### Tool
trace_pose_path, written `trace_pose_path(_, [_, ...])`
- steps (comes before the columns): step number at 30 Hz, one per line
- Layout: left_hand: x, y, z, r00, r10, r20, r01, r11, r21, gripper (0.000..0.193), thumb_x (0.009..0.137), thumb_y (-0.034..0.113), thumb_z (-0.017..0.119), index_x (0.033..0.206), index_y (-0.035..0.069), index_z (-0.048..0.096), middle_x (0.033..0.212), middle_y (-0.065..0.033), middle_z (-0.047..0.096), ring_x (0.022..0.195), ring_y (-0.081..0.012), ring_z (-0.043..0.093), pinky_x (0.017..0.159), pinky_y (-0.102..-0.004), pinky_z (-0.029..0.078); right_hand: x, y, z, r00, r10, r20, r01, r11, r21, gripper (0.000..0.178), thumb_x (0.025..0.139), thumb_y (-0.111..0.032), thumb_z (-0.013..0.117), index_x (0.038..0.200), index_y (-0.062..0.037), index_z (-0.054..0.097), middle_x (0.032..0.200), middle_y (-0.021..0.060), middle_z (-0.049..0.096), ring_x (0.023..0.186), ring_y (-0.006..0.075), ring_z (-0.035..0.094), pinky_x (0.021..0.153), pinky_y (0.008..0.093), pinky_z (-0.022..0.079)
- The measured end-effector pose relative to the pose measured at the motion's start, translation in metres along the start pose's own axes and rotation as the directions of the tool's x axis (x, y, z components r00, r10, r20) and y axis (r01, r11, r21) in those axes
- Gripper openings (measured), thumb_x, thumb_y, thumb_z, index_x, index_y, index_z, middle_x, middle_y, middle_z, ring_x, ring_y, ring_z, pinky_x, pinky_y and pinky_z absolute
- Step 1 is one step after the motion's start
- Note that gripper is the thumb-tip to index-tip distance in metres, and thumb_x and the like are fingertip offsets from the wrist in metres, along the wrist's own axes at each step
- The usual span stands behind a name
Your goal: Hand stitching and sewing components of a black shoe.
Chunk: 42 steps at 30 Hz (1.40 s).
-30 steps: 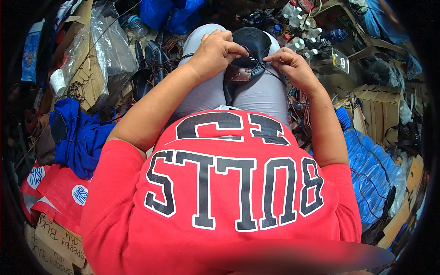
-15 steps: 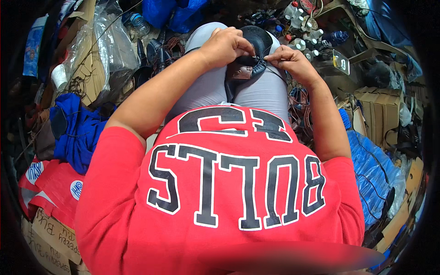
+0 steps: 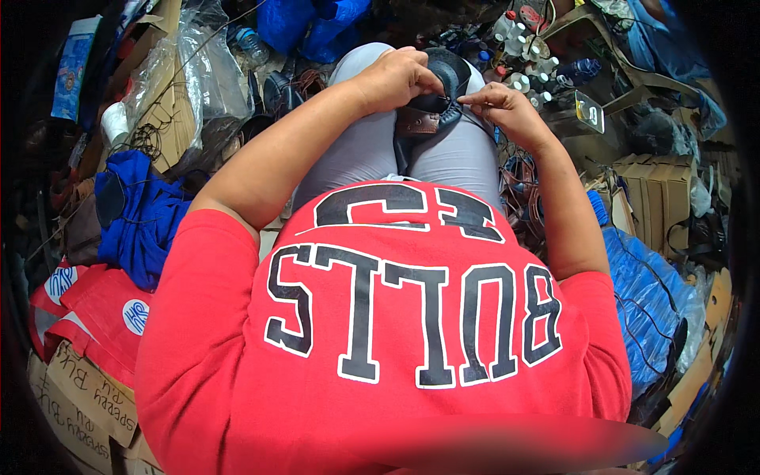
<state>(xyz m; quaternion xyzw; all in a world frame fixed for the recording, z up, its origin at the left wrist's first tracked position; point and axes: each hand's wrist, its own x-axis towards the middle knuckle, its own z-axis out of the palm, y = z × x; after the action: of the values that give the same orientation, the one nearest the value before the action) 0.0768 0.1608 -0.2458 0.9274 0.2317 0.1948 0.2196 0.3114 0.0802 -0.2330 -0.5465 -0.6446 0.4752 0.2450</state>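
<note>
Between my knees rests a black shoe (image 3: 450,70) with a brown leather part (image 3: 417,122) on its near side. My left hand (image 3: 402,79) comes over the shoe from the left, its thumb and fingers closed in a pinch by the opening. From the other side my right hand (image 3: 502,109) reaches in, thumb and forefinger pinched at the shoe's dark edge, the other fingers curled. Whatever is in either pinch is too small to make out. Grey trousers (image 3: 348,158) cover my legs under the shoe.
Several bottles (image 3: 518,47) crowd the far right, near an open cardboard box (image 3: 602,39). Blue cloth (image 3: 134,214), clear plastic (image 3: 214,79) and red bags (image 3: 103,317) lie at left. Folded cardboard (image 3: 653,190) and a blue plastic-wrapped bundle (image 3: 645,297) are at right.
The fingers of my right hand have lifted and opened out slightly, while the left stays pinched at the shoe. The shoe's brown part has shifted slightly. The whole view has moved a little.
</note>
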Motion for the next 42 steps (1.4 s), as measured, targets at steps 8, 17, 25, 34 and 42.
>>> trace_pose_path(8, [-0.002,-0.003,0.009,0.994,0.052,-0.092,-0.053,0.999,-0.008,0.018,0.072,0.005,0.068,0.085,0.016,0.072,0.073,-0.0065,0.052,0.076,-0.0249,0.051,0.068,-0.0359,0.043,-0.003,0.004,0.000,1.000,-0.023,-0.009,0.024,0.999,0.044,0.032,0.078,0.004,0.057,0.104,-0.0099,0.069,0.084,-0.0015,0.056,0.081,0.0082,0.053,0.076,0.0203,0.043])
trace_pose_path(17, [0.010,-0.006,0.011,0.990,-0.136,0.045,0.143,0.953,-0.267,0.017,0.071,0.008,0.067,0.085,0.016,0.072,0.076,-0.0077,0.056,0.076,-0.0252,0.059,0.068,-0.0323,0.047,0.009,0.016,-0.004,0.998,-0.010,0.065,0.001,0.991,0.137,0.023,0.083,-0.004,0.062,0.104,-0.0063,0.068,0.088,-0.0036,0.059,0.083,0.0055,0.051,0.076,0.0194,0.042])
trace_pose_path(25, [-0.022,0.015,0.006,0.991,-0.107,-0.077,0.112,0.991,0.067,0.013,0.072,0.012,0.069,0.084,0.016,0.071,0.082,-0.0012,0.064,0.085,-0.0193,0.058,0.078,-0.0345,0.039,-0.012,0.006,0.012,0.987,-0.072,-0.140,0.067,0.997,-0.043,0.026,0.078,-0.005,0.066,0.103,-0.0110,0.069,0.084,0.0012,0.060,0.079,0.0085,0.054,0.072,0.0209,0.043])
trace_pose_path(34, [-0.023,0.011,0.005,0.982,-0.162,-0.096,0.171,0.981,0.095,0.017,0.075,0.013,0.066,0.086,0.024,0.073,0.085,0.0040,0.063,0.096,-0.0178,0.050,0.084,-0.0376,0.029,-0.010,0.008,0.012,0.993,-0.043,-0.109,0.053,0.994,0.095,0.025,0.080,-0.007,0.066,0.105,-0.0070,0.068,0.084,-0.0013,0.058,0.081,0.0074,0.050,0.074,0.0207,0.040])
trace_pose_path(42, [-0.021,0.008,0.005,0.985,-0.154,-0.076,0.159,0.985,0.065,0.022,0.073,0.008,0.068,0.087,0.024,0.074,0.083,0.0032,0.061,0.094,-0.0178,0.050,0.084,-0.0356,0.028,-0.009,0.013,0.007,0.996,-0.063,-0.064,0.072,0.984,0.160,0.023,0.081,-0.007,0.064,0.105,-0.0062,0.068,0.084,-0.0022,0.057,0.080,0.0070,0.050,0.073,0.0209,0.040])
